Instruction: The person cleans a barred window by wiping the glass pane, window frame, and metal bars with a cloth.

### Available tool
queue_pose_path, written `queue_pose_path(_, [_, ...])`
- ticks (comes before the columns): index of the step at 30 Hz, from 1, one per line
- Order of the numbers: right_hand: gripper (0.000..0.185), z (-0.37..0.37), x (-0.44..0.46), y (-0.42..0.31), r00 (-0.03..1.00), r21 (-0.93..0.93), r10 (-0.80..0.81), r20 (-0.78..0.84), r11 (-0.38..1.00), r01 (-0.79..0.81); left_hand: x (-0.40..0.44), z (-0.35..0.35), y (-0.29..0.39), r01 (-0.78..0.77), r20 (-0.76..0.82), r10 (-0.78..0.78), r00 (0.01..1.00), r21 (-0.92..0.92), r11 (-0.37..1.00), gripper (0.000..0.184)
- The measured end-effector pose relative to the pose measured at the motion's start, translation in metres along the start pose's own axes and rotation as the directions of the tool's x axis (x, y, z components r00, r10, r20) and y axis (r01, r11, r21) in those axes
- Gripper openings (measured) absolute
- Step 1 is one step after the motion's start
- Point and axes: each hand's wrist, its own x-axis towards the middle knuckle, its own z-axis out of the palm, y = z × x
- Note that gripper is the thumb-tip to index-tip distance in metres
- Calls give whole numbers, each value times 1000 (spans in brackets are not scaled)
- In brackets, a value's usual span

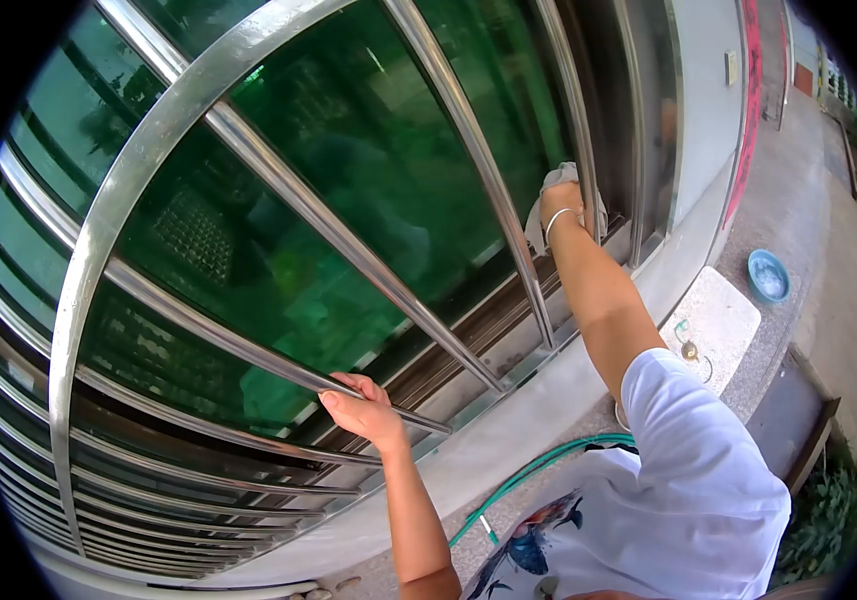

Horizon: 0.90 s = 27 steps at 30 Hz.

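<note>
My right hand, with a bracelet at the wrist, grips a light grey cloth against a metal bar near the right end of the window. The cloth wraps around the bar's side and hangs below the fingers. My left hand is closed around another metal bar lower down on the left. Behind the bars is the green glass, which shows reflections. A broad curved metal band crosses the bars on the left.
A blue basin stands on the ground at the right, beside a white slab with small items on it. A green hose runs below the window ledge. Plants grow at the lower right.
</note>
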Motion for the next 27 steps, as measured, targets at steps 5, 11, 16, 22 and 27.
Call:
queue_pose_path(5, [36,-42,-29,6,841,641,-30,540,662,-388,0,6,8,-13,-27,14,1000,24,1000,57])
queue_pose_path(11, [23,-213,-51,-26,-30,283,-398,917,703,-653,1,-1,6,27,4,-27,1000,25,999,56])
queue_pose_path(16, [47,-300,45,-16,208,349,-315,926,500,-793,-3,5,10,27,-41,-26,999,21,999,55])
queue_pose_path(22, [50,-306,123,-27,263,419,-375,889,434,-797,-7,15,12,8,-139,-4,990,30,1000,53])
queue_pose_path(27, [45,-228,149,-99,431,627,-455,779,546,-556,-10,17,9,-6,-160,12,987,41,999,53])
